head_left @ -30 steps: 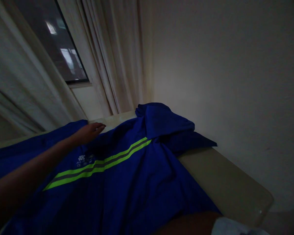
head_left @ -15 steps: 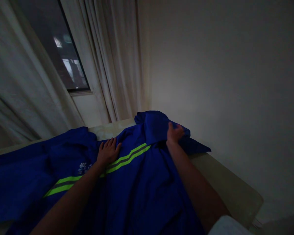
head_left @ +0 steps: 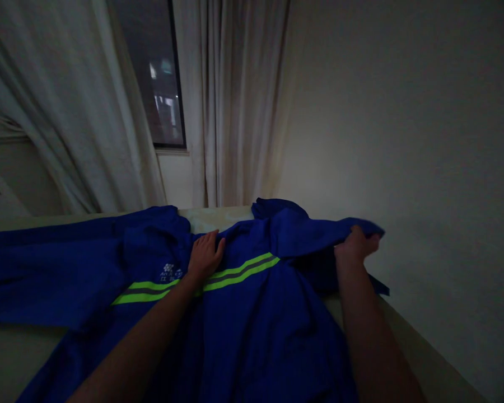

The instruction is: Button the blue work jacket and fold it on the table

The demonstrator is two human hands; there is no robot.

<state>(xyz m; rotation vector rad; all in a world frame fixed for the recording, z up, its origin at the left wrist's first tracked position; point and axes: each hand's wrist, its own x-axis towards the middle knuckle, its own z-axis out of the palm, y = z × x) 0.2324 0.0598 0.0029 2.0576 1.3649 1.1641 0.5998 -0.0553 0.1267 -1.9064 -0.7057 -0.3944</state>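
Note:
A blue work jacket with yellow-green and grey stripes across its chest lies spread over the table. White print shows on the chest, left of my left hand. That hand rests on the upper front of the jacket with its fingers extended, just above the stripe. At the right, my right hand is closed on the end of the jacket's right-hand sleeve, which is stretched out sideways. Darker blue cloth lies beneath that sleeve. The left-hand sleeve reaches out to the left edge of the view.
The pale tabletop shows behind the jacket and along its right side. Light curtains hang beyond it around a dark window. A plain wall stands close at the right.
My right hand has taken hold of the sleeve's end and drawn it out to the right. My left hand stays on the jacket's chest. The view has turned left.

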